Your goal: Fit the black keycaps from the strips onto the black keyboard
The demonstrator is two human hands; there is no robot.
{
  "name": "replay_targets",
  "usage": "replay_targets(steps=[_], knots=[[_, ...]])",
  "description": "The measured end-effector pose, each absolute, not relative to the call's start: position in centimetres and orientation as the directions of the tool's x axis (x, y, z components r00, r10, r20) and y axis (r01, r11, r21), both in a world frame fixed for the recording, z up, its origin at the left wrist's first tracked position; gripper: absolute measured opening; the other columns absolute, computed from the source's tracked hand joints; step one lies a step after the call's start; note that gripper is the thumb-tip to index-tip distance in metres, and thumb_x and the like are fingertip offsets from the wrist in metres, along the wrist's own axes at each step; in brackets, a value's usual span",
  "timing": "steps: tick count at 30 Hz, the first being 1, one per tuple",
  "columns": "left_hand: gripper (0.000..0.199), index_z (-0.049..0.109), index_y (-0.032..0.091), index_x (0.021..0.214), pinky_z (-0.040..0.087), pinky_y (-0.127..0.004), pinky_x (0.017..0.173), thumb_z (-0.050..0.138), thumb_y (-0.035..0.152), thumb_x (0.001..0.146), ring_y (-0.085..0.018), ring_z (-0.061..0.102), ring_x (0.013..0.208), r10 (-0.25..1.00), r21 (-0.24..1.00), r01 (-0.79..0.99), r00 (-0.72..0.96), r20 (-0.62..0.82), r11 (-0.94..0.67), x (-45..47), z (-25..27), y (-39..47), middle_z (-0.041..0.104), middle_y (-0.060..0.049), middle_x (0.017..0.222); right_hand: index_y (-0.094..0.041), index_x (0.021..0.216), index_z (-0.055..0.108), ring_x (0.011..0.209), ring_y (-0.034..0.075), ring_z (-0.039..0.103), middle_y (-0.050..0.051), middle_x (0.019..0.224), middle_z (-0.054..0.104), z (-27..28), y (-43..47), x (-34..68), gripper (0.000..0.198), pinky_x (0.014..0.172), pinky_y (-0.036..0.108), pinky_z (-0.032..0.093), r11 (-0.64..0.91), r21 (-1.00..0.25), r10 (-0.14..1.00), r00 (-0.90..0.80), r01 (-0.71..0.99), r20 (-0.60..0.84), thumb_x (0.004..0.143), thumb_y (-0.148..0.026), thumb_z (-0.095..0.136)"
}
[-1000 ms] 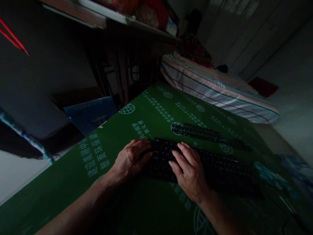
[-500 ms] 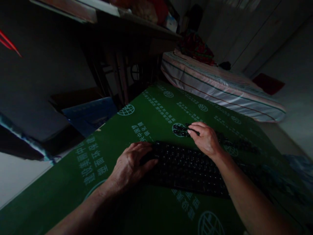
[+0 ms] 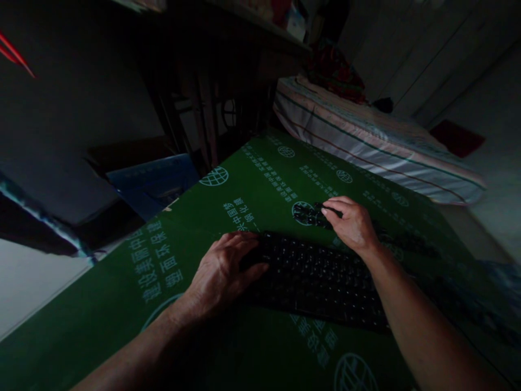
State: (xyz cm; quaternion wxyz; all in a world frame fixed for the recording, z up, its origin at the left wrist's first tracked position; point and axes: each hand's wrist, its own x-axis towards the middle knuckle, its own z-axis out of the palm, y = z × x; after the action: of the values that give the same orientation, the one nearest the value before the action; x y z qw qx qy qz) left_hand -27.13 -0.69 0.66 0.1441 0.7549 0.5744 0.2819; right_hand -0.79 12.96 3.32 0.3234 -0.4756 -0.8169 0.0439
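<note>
A black keyboard [image 3: 321,279] lies on the green printed board [image 3: 260,182]. My left hand [image 3: 226,266] is closed around its left end, thumb on the near side and fingers over the far corner. Beyond the keyboard, my right hand [image 3: 352,225] pinches a small black piece, which looks like a keycap [image 3: 319,206], between thumb and forefinger. Just under and left of those fingertips is a small group of loose black keycaps [image 3: 305,215] on a printed globe mark. The dim light hides the details of the keys.
More small black pieces [image 3: 415,243] lie right of my right forearm, with dark ones farther toward the right edge. A striped mattress [image 3: 378,146] stands behind the board. At left are a blue box [image 3: 154,179] and a dark table [image 3: 244,49].
The view has shifted a little, so the scene sits slightly farther right. My left hand keeps its hold on the keyboard, and my right fingertips stay by the loose keycaps.
</note>
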Motion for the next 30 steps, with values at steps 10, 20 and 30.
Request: replay_targets(steps=[10,20,30], knots=[[0.039,0.063,0.017,0.108,0.049,-0.039,0.091,0.05,0.047,0.086,-0.024,0.058,0.107,0.937,0.508,0.801,0.18,0.299,-0.316,-27.5,0.2,-0.6,0.065,-0.009,0.117,-0.022,0.085,0.073,0.09,0.02,0.064,0.006,0.096,0.069,2.3,16.4,-0.2,0.016,0.084,0.032,0.05,0.472,-0.254,0.859,-0.376,0.844,0.347,0.078,-0.019,0.06],[0.036,0.064,0.019,0.107,0.051,-0.04,0.088,0.051,0.044,0.085,-0.023,0.06,0.105,0.927,0.499,0.799,0.183,0.328,-0.334,-27.6,-0.1,-0.6,0.066,-0.008,0.115,-0.021,0.092,0.073,0.091,0.017,0.064,0.006,0.1,0.069,1.9,19.2,-0.8,0.016,0.084,0.028,0.048,0.437,-0.142,0.897,-0.419,0.888,0.14,0.078,-0.02,0.064],[0.035,0.065,0.017,0.104,0.052,-0.042,0.088,0.049,0.043,0.087,-0.023,0.06,0.104,0.929,0.496,0.803,0.183,0.321,-0.33,-27.5,0.3,-0.7,0.066,-0.009,0.114,-0.02,0.094,0.073,0.095,0.019,0.063,0.007,0.104,0.068,1.5,20.3,-0.8,0.019,0.086,0.029,0.048,0.469,-0.114,0.883,-0.465,0.876,0.063,0.076,-0.022,0.067]])
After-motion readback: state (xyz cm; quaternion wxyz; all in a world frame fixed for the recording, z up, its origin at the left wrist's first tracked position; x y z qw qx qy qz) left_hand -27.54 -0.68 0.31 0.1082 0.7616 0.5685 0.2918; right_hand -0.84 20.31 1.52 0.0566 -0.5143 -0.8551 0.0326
